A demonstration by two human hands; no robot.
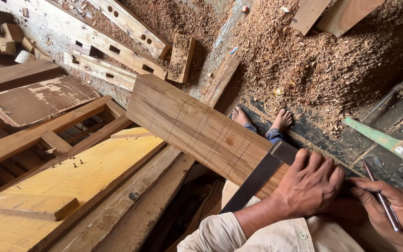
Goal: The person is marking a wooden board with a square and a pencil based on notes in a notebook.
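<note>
Wooden beam runs far-left from my left hand — clamped on the square; right hand pinches a pencil.

head cam | looks steeply down | close over hands | single view

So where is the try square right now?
In the head view, lower right: the try square lies across the marked plank, pinned under the left hand.

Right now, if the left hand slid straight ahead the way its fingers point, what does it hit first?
The left hand rests on the try square laid on the marked plank, fingers pointing up-right. Going on, it would probably cross the plank's edge into open air above the sawdust floor; depth is unclear.
</note>
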